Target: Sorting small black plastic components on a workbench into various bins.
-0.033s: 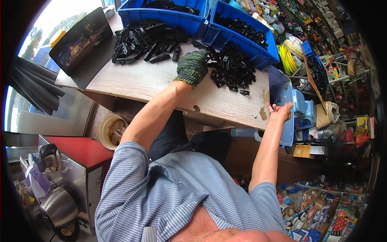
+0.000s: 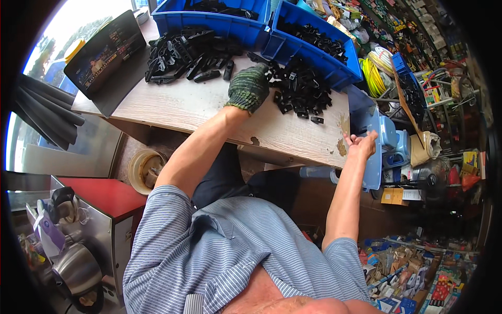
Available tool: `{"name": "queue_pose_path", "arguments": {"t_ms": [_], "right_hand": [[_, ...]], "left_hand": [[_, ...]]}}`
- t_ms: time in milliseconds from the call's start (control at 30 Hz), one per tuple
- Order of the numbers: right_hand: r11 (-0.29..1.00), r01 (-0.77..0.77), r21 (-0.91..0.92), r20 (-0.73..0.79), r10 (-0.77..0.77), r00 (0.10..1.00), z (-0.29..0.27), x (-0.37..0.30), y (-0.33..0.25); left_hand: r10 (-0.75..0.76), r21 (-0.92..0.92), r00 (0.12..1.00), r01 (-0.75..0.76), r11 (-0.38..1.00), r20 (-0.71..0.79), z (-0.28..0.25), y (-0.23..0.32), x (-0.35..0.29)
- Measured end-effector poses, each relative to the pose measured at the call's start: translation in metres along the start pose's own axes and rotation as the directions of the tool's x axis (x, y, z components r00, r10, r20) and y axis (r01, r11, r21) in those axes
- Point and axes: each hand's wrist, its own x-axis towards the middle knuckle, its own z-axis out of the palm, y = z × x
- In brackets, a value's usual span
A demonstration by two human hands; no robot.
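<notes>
My left hand (image 2: pixel 248 89), in a dark green knit glove, reaches across the table to a pile of small black plastic parts (image 2: pixel 303 89). Its fingers are curled closed at the pile's left edge; whatever they hold is hidden. To its left lies a heap of longer black plastic pieces (image 2: pixel 180 55), with a few loose ones at the front. My bare right hand (image 2: pixel 361 145) hovers at the table's right end, beside and partly over a light-blue plastic bin (image 2: pixel 372 170). Its fingers are apart, and nothing shows in them.
Two blue crates (image 2: pixel 212 23) (image 2: pixel 314 55) holding black parts stand along the back of the pale wooden table (image 2: pixel 172 107). A propped tablet (image 2: pixel 107 57) is at the left. A bucket (image 2: pixel 140 170) sits below, near a red-topped cabinet (image 2: pixel 102 194). Crowded shelves fill the right.
My right hand has shifted slightly left, its fingers moving a little. The left hand stays at the pile with barely any shift. The black parts look unchanged.
</notes>
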Motion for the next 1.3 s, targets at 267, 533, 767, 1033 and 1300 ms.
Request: {"name": "queue_pose_path", "arguments": {"t_ms": [267, 533, 767, 1033, 1300], "right_hand": [[0.946, 0.1, -0.309, 0.805, 0.204, 0.557, 0.022, -0.109, 0.069], [0.965, 0.219, -0.142, 0.863, 0.012, 0.505, 0.018, -0.115, 0.104], [0.965, 0.253, -0.072, 0.791, -0.099, 0.604, 0.024, -0.126, 0.115], [0.978, -0.04, -0.205, 0.666, 0.169, 0.727, 0.024, -0.155, 0.087], [0.97, 0.062, -0.235, 0.558, 0.082, 0.826, 0.035, -0.149, 0.094]], "left_hand": [[-0.088, -0.908, 0.987, 0.156, 0.389, 0.132, 0.004, 0.053, -0.053], [0.158, -0.548, 0.961, -0.008, 0.836, 0.228, -0.021, 0.06, -0.058], [0.308, -0.436, 0.945, -0.234, 0.869, 0.107, -0.011, 0.058, -0.064], [0.099, -0.31, 0.988, -0.058, 0.949, 0.117, -0.023, 0.019, -0.002], [0.021, -0.687, 0.995, 0.051, 0.725, 0.096, -0.024, 0.061, -0.066]]}}
